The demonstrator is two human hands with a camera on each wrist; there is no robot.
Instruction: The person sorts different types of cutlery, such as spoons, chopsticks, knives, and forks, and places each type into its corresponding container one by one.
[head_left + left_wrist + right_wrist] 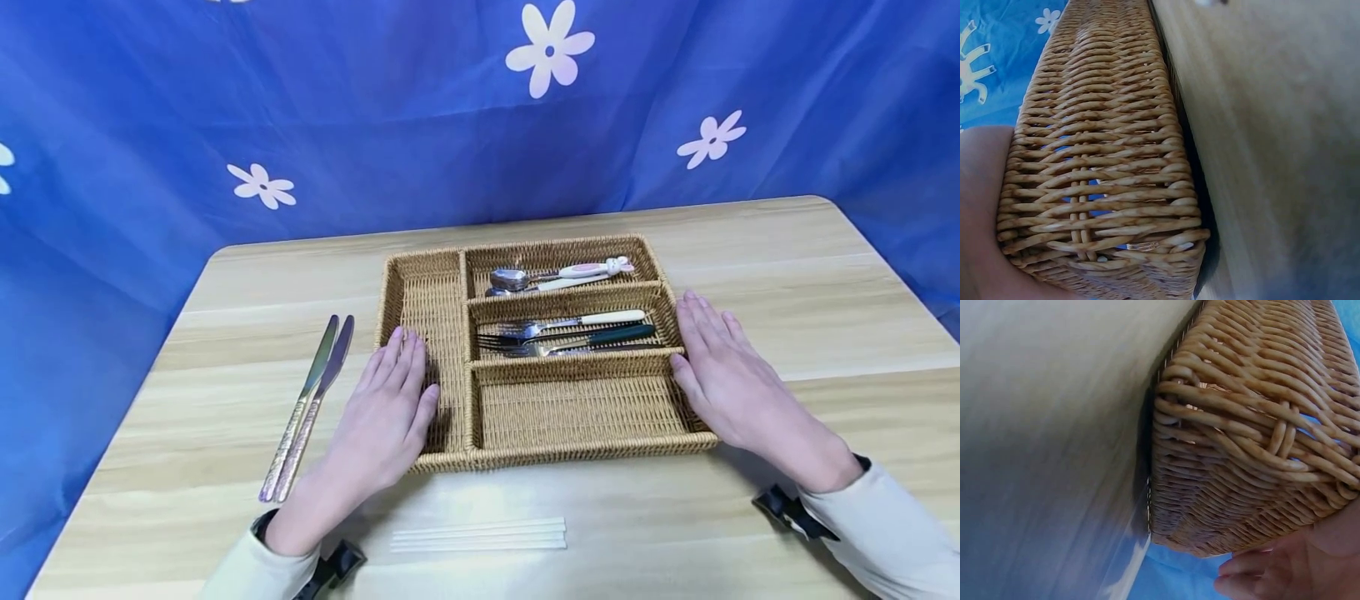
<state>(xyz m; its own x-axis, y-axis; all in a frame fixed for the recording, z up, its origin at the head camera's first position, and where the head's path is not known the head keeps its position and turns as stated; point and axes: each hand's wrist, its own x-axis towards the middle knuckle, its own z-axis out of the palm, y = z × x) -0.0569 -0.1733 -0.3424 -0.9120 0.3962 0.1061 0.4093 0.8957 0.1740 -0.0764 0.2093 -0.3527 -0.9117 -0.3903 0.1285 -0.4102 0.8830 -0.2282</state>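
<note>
A woven wicker cutlery tray (592, 455) lies on the table between my two hands. My left hand (384, 408) rests over its left rim, fingers straight, thumb at the left compartment. Against the right wall lies my right hand (727, 387), fingers extended along the outside. In the back right compartment are spoons, one with a white rabbit-shaped handle end (617, 266). The middle one holds several forks, including a green-handled fork (622, 333). Both wrist views show the tray's woven outer wall (1104, 150) close up; part of my right hand (1297, 569) appears below it.
Two table knives (303, 408) with textured handles lie left of the tray. Several thin white sticks (480, 536) lie side by side near the front. A blue curtain with white flowers (420, 125) hangs behind the wooden table (225, 333).
</note>
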